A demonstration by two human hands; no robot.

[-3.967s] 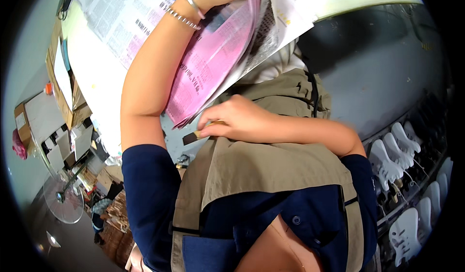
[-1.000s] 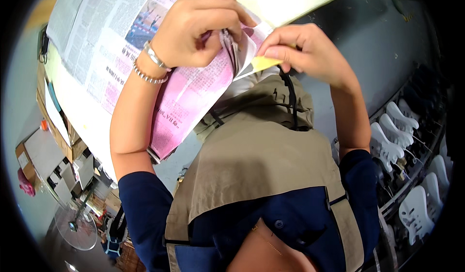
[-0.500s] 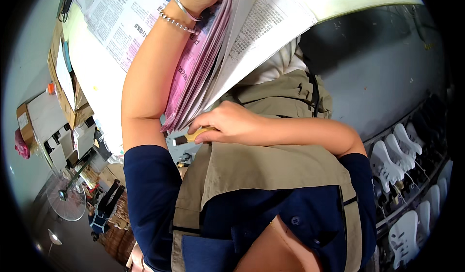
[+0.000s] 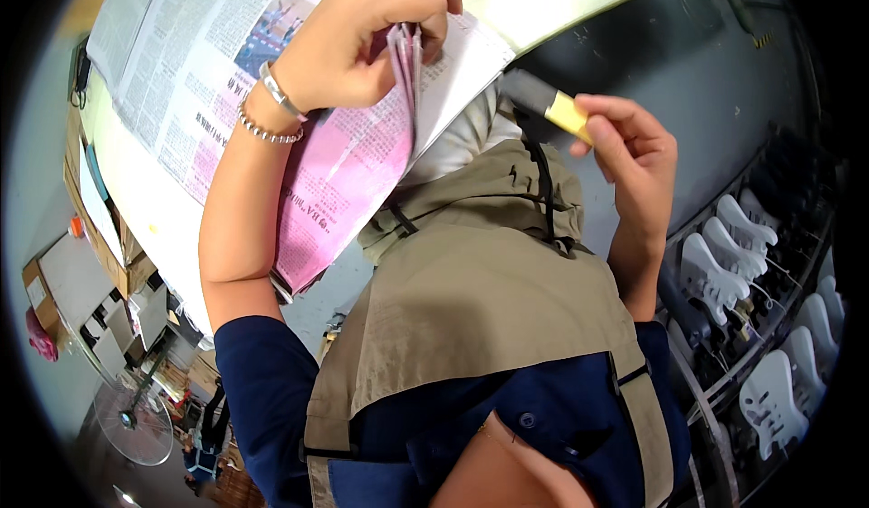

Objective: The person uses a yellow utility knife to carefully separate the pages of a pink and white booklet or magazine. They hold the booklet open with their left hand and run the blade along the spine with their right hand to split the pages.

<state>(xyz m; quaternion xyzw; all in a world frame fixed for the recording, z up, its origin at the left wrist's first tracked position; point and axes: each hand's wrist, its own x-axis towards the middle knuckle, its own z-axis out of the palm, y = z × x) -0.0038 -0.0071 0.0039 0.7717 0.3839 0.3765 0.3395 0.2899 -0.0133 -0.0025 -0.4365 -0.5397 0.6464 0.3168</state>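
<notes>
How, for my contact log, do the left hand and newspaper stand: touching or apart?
Touching: the head view shows the left hand curled around the newspaper pages.

Dark print (image 4: pixel 312 209) across the pink-and-white newspaper (image 4: pixel 367 160)

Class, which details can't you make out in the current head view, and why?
In the head view:
- Newspaper: upper end, cut off by the upper edge.
- Left hand: uppermost part, cut off there too.
- Brush: dark bristles, blurred; handle end, hidden by the right hand.

a navy shirt (image 4: pixel 557 398), khaki apron (image 4: pixel 489 300), silver bangle (image 4: pixel 281 94) and beaded bracelet (image 4: pixel 269 135) are worn.
</notes>
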